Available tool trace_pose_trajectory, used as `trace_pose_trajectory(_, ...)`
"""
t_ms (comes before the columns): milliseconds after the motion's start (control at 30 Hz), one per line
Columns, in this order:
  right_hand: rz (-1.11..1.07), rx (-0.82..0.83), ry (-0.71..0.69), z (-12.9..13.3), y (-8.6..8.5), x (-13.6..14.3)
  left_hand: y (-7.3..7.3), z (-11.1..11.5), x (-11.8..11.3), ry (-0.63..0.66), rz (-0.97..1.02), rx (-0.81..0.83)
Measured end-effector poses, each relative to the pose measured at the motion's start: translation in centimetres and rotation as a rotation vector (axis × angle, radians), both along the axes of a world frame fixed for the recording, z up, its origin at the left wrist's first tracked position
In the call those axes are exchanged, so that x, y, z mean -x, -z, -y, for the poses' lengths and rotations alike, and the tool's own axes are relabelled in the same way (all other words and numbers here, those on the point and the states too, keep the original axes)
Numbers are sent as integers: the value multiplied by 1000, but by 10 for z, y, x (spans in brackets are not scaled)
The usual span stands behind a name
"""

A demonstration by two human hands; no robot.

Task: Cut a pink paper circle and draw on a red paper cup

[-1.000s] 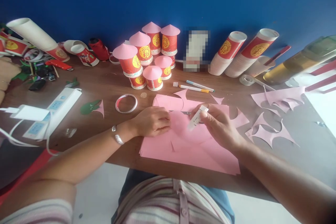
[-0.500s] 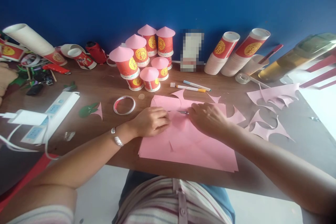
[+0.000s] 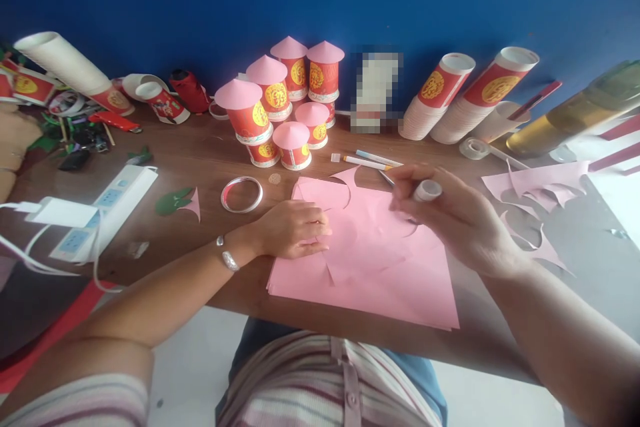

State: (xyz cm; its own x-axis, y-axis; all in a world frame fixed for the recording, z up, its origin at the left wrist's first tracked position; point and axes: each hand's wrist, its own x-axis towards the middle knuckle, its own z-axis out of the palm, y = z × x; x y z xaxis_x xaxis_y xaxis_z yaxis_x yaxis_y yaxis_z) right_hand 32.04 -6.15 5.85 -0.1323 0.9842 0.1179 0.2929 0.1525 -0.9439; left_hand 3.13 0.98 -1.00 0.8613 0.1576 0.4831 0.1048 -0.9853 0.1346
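Note:
My left hand (image 3: 297, 230) lies on the stack of pink paper (image 3: 360, 293), palm down with its fingers stretched over the left part. Above the right side of the stack, my right hand (image 3: 445, 213) is raised with its fingers closed around a slim pointed metal tool (image 3: 385, 178). A white round end (image 3: 428, 190) stands out between thumb and fingers; the rest of the tool is hidden. Curved cut lines show in the top sheet. A pink offcut (image 3: 350, 178) lies at the stack's back edge.
Behind the paper stand red paper cups with pink cone tops (image 3: 250, 113) and two markers (image 3: 367, 162). A tape roll (image 3: 241, 195) and a power strip (image 3: 105, 213) lie left. Stacked cups (image 3: 440, 97), a bottle (image 3: 570, 107) and pink scraps (image 3: 540, 183) are on the right.
My right hand has lifted off the paper and moved right with the pointed tool, whose white end now shows. My left hand stays on the paper, its fingers somewhat straighter.

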Motion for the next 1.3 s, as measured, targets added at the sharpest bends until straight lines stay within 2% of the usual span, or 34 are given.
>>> trace_pose_trajectory(100, -167, 3, -101, -3, 5, 20, -1, 0, 0, 18, -22, -33)
trace_pose_trajectory(233, -341, 28, -166, -13, 37, 47, 1, 0, 1, 5, -54, -72)
trace_pose_trajectory(333, -378, 43, -187, -17, 61, 60, 3, 0, 2, 9, -22, -66)
trace_pose_trajectory(433, -332, 89, -215, -18, 73, 65, 3, -1, 1, 10, -1, -70)
trace_pose_trajectory(667, -269, 61, -228, -17, 72, 68, 2, -1, 1, 8, -25, -18)
trace_pose_trajectory(900, -253, 20, -253, -18, 87, 70, 3, -2, 1, -5, -28, -33)
trace_pose_trajectory(1000, -42, -98, -225, -19, 84, 65, 3, -2, 1, -6, -24, -48)
trace_pose_trajectory(1133, 284, -275, -205, -19, 69, 57, 1, -1, 1, -9, -42, -81)
trace_pose_trajectory(1300, 517, -351, -253, -16, 53, 49, -1, 0, 2, -17, -38, -96)
